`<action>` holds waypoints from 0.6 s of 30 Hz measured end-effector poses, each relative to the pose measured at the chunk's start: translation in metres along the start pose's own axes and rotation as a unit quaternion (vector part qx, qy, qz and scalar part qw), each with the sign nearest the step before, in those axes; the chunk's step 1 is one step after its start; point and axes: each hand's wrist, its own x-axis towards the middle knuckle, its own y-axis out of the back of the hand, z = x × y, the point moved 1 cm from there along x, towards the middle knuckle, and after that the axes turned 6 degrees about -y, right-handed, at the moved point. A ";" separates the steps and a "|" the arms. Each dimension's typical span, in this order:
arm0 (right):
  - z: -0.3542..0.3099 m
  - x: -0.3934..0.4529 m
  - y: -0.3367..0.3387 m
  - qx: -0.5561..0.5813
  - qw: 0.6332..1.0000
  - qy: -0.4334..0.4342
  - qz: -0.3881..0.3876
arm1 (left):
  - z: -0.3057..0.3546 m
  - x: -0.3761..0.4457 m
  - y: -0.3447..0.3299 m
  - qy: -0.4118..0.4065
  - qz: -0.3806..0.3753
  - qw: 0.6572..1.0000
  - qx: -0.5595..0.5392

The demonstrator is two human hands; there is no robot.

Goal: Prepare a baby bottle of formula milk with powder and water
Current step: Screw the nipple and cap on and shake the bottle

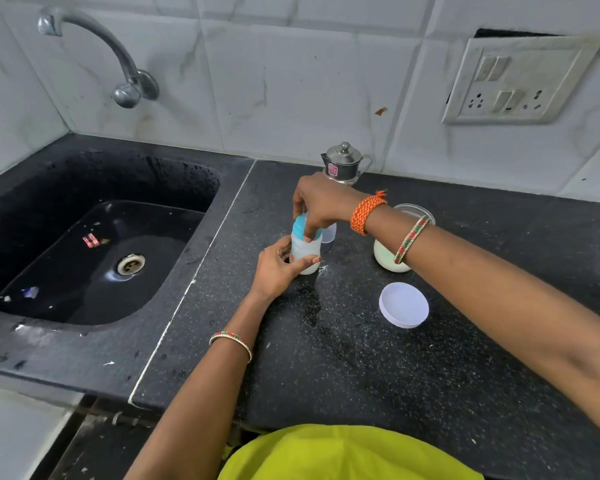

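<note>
A small baby bottle with whitish liquid stands on the black counter. My left hand wraps around its body from the left. From above, my right hand grips the blue collar on the bottle's neck. Just behind the bottle stands its clear cap. To the right sits an open jar of pale powder, partly hidden by my right forearm. Its white lid lies flat on the counter in front of it.
A lidded steel pot stands against the tiled wall behind my right hand. A black sink with a curved tap lies to the left. A switch and socket plate is on the wall at right. Wet patches mark the counter.
</note>
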 end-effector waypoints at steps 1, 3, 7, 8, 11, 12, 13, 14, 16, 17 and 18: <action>0.001 0.000 0.000 0.006 1.000 -0.004 0.005 | 0.000 0.000 0.000 -0.002 0.002 1.000 -0.001; 0.003 -0.005 -0.001 -0.004 1.000 -0.016 0.025 | 0.000 0.000 0.000 -0.004 0.004 1.000 0.001; 0.002 -0.010 -0.005 -0.072 0.997 -0.032 0.027 | 0.002 -0.001 0.000 -0.008 0.007 1.000 0.017; 0.000 -0.009 -0.005 -0.076 0.997 -0.026 0.019 | 0.001 -0.001 0.000 -0.007 0.010 1.000 0.018; -0.006 -0.011 -0.001 -0.091 0.995 0.010 -0.030 | 0.000 0.000 0.000 -0.005 0.010 1.000 0.012; -0.008 -0.012 -0.001 -0.101 0.993 0.020 -0.048 | 0.000 0.000 0.000 -0.003 0.007 1.000 0.008; -0.009 -0.012 -0.002 -0.109 0.992 0.029 -0.056 | 0.000 0.000 0.000 -0.002 0.005 1.000 0.006; -0.009 -0.010 -0.004 -0.110 0.992 0.031 -0.054 | -0.001 0.001 0.000 -0.002 0.005 1.000 0.007; -0.008 -0.006 -0.004 -0.087 0.996 0.024 -0.028 | -0.001 0.001 0.000 -0.003 0.004 1.000 0.008; -0.007 -0.004 -0.003 -0.069 0.997 0.014 -0.021 | -0.001 0.000 0.000 -0.004 0.004 1.000 0.008; -0.008 -0.003 -0.001 -0.052 0.998 0.005 -0.019 | 0.000 0.000 0.000 -0.005 0.005 1.000 0.006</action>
